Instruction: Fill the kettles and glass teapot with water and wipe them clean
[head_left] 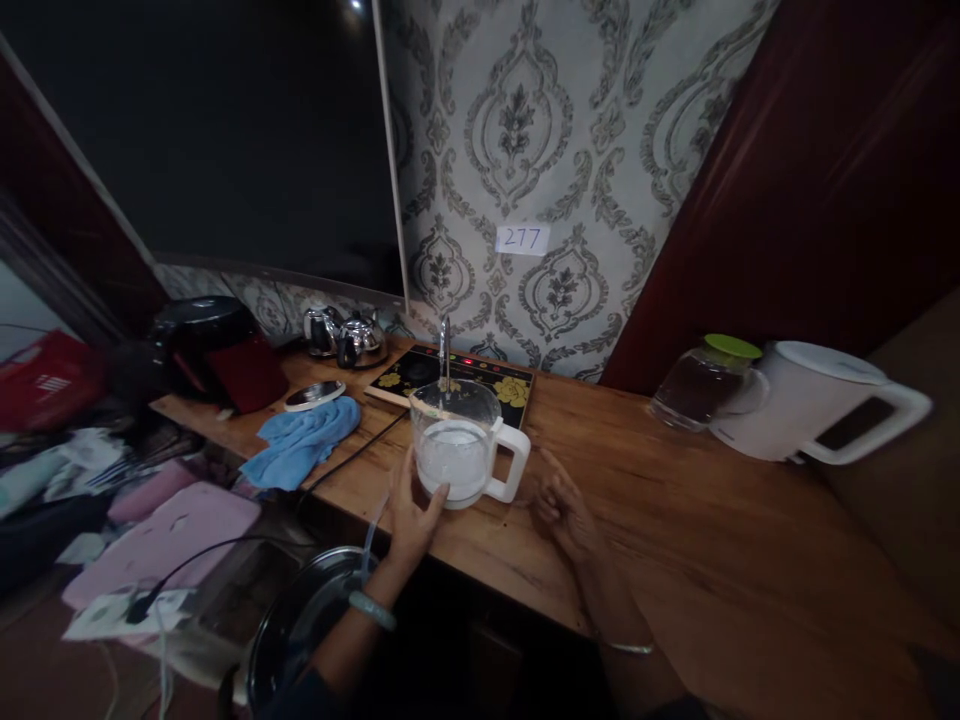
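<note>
A clear glass pot (452,462) with a white handle stands upright near the wooden counter's front edge, partly filled with water. My left hand (411,512) grips its lower left side, with the thumb across the front of the glass. Just right of the handle, my right hand (566,510) hovers apart from it, index finger stretched out and the others loosely curled, holding nothing. Behind the pot is a black hot plate (510,388) with gold flowers, a small red light and a slim metal faucet (445,350).
Left of the pot lie a blue cloth (304,440) and a round lid (315,395). Two shiny kettles (361,340) stand behind. A glass jug (694,385) and a white pitcher (780,395) are at the right. Below the counter edge sits a dark round basin (300,620).
</note>
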